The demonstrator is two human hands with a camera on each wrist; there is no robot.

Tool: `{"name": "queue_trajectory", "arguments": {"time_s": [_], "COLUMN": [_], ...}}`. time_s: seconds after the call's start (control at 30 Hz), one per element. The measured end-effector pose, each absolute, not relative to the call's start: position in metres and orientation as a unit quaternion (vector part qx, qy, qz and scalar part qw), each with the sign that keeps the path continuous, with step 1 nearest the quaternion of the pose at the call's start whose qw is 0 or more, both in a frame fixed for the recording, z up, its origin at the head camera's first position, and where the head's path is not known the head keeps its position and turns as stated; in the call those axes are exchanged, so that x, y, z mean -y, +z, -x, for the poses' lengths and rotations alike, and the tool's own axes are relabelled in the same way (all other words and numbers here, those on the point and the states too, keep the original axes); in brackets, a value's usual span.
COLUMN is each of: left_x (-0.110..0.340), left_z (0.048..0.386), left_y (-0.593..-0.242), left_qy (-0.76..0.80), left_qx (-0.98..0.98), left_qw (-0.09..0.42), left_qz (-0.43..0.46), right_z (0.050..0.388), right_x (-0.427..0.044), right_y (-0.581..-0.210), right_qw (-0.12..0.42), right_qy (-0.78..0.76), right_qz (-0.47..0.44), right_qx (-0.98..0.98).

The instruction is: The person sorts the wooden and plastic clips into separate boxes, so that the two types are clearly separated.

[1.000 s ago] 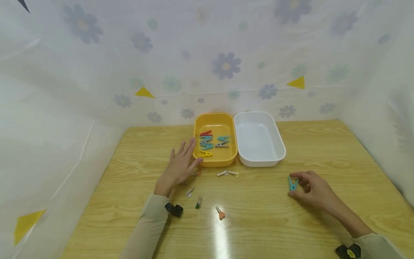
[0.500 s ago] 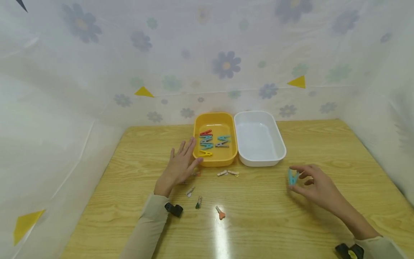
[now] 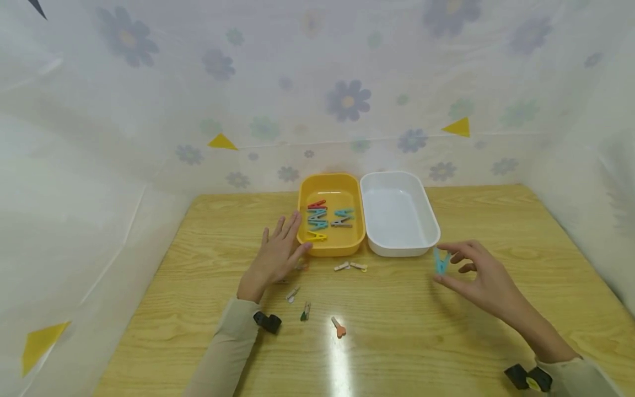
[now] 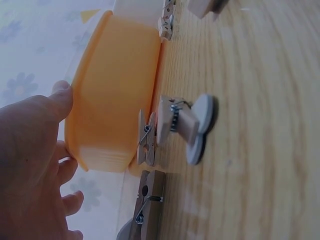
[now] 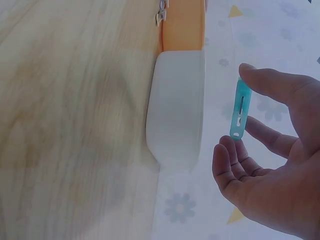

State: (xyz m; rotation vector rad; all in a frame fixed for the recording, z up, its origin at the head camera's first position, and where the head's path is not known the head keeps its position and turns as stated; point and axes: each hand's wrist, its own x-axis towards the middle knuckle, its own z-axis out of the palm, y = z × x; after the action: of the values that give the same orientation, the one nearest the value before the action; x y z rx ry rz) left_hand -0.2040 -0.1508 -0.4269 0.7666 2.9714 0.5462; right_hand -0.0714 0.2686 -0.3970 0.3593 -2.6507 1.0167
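Note:
My right hand [image 3: 476,281] pinches a turquoise clothespin [image 3: 441,261] between thumb and fingertips, raised over the table just right of the white bin's near corner. In the right wrist view the same clothespin [image 5: 240,109] shows edge-on. My left hand [image 3: 272,259] rests with spread fingers against the left rim of the yellow bin [image 3: 342,251], thumb on its near corner. Inside that bin lie several plastic clothespins, among them a red one [image 3: 317,204] and a yellow one [image 3: 317,236]. The white bin [image 3: 397,215] stands right beside it with nothing inside.
Several small wooden clothespins lie in front of the bins, one with an orange heart [image 3: 339,329], one with green [image 3: 305,311]. In the left wrist view, wooden clothespins [image 4: 150,200] lie close beneath the left hand. A flowered curtain [image 3: 317,110] backs the table [image 3: 407,342].
My right hand has lifted the turquoise clothespin and carried it slightly left and away from me, toward the white bin. The left hand has stayed in place at the yellow bin.

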Motion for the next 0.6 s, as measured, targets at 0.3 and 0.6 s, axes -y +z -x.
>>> {"name": "queue_trajectory", "arguments": {"time_s": [0.3, 0.6], "left_x": [0.152, 0.150], "left_z": [0.203, 0.204], "left_y": [-0.426, -0.426], "left_qy": [0.177, 0.165], "left_qx": [-0.954, -0.955], "left_qw": [0.014, 0.009], "left_qz": [-0.243, -0.246], "right_z": [0.084, 0.103], "right_x": [-0.253, -0.237], "right_y": [-0.390, -0.390], "right_qw": [0.146, 0.144], "right_qy": [0.368, 0.381], "right_qz": [-0.139, -0.146], "right_qx": [0.908, 0.902]}}
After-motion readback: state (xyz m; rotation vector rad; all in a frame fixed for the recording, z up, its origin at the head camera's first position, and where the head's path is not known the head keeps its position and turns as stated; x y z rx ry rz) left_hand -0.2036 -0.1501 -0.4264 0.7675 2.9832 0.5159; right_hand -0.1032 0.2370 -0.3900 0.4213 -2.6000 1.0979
